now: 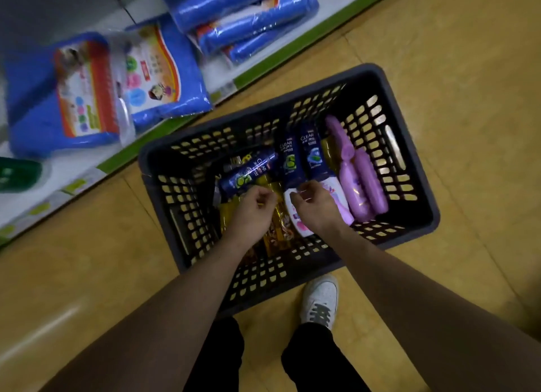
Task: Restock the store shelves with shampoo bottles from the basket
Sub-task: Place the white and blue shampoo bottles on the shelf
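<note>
Two curled, empty hands (282, 207) over basket (415, 169); dark blue bottles (313, 154) lengthwise, caps nearward.

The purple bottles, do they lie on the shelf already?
No, the purple bottles lie inside the basket, at its right side.

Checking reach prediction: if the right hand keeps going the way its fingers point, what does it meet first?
Probably the dark blue Clear shampoo bottle just beyond the right hand, whose curled fingertips sit at the bottle's lower end; depth is unclear.
</note>
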